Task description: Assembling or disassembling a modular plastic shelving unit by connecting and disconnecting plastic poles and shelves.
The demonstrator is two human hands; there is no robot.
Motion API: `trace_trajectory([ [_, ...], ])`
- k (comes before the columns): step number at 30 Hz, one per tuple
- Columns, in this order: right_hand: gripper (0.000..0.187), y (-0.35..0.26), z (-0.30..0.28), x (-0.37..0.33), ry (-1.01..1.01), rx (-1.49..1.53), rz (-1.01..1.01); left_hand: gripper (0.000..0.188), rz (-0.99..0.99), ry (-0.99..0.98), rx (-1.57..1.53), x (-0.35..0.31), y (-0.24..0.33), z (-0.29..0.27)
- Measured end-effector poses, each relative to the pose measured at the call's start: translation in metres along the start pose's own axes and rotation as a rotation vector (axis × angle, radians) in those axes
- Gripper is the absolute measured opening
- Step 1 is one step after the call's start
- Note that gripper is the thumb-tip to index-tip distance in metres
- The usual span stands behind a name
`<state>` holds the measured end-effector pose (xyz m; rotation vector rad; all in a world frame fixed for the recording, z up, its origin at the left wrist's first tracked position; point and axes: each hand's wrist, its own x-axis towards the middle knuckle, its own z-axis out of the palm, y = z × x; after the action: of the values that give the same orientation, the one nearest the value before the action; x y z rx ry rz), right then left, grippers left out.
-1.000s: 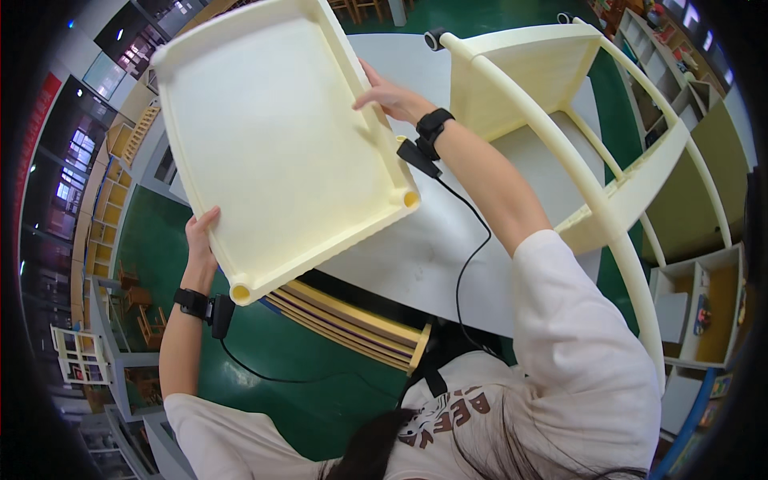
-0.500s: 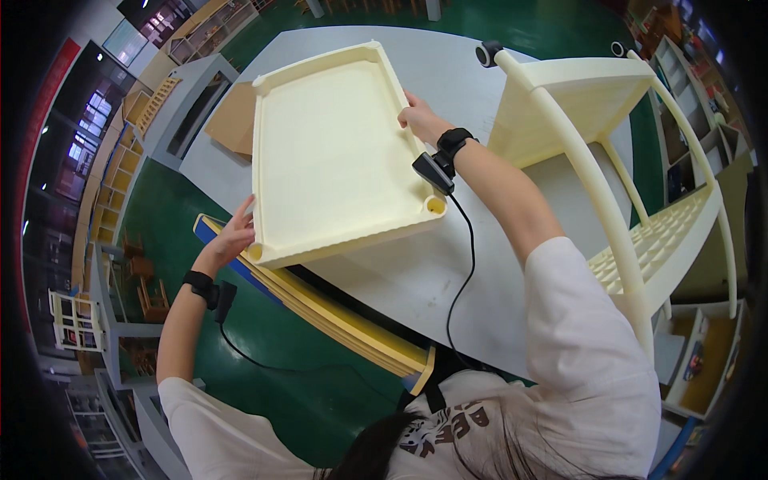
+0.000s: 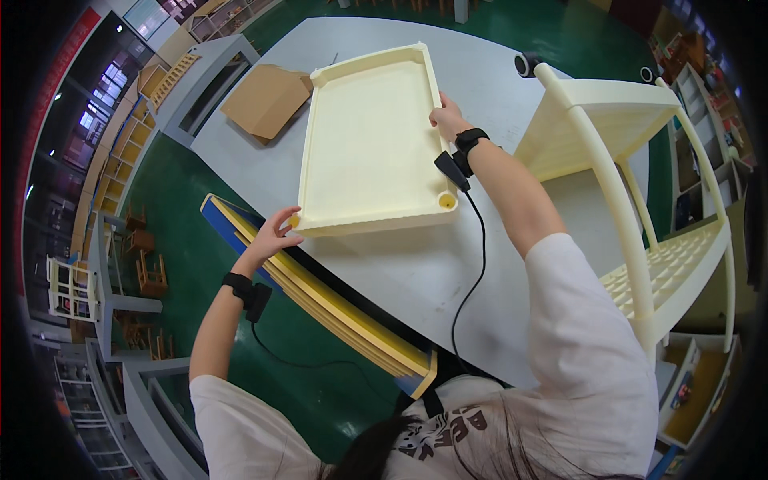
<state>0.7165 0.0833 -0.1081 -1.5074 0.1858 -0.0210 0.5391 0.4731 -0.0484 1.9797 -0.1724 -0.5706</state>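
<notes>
Rimmed tray (image 3: 372, 144): plain cream. From tray: cardboard (image 3: 268, 102), 10 o'clock, brown; lattice-patterned shelf (image 3: 664, 270), 4 o'clock, cream. Tabletop (image 3: 392, 280): pale grey.

Smooth plastic tray (image 3: 372, 144) (slightly glossy), matt cardboard (image 3: 268, 102)

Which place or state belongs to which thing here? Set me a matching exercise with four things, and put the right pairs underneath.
Things
1. cream rectangular plastic tray
2. brown cardboard piece
3. cream plastic frame with curved tubes
4. person's right hand

Places and states
A. has black wheels at its upper end
B. gripping the tray's right edge
C. between the two hands
D. on the pale grey table, left of the tray

Pairs: 1-C, 2-D, 3-A, 4-B
</notes>
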Motion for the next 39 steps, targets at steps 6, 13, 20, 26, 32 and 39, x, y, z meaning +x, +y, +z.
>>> trace_trajectory([
  [6, 0.067, 0.026, 0.004, 0.037, 0.163, -0.059, -0.026, 0.064, 0.042, 0.183, 0.245, -0.013, 0.02, 0.023],
  [13, 0.059, 0.021, -0.005, 0.051, 0.184, -0.208, -0.033, 0.057, 0.081, 0.103, 0.156, -0.061, 0.053, 0.048],
  [20, 0.036, -0.015, -0.009, 0.01, 0.188, -0.606, 0.016, 0.054, 0.117, 0.079, 0.015, -0.107, 0.053, 0.05],
  [26, 0.042, -0.04, -0.026, -0.037, 0.166, -0.68, -0.106, 0.053, 0.143, -0.054, -0.034, -0.123, 0.051, 0.058],
  [32, 0.032, -0.169, 0.012, -0.113, -0.13, -1.029, -0.58, 0.05, 0.234, -0.295, 0.116, -0.137, 0.101, 0.096],
  [39, 0.043, -0.319, 0.026, -0.327, -0.328, -1.309, -0.479, 0.045, 0.396, -0.585, 0.342, -0.154, 0.14, 0.15],
])
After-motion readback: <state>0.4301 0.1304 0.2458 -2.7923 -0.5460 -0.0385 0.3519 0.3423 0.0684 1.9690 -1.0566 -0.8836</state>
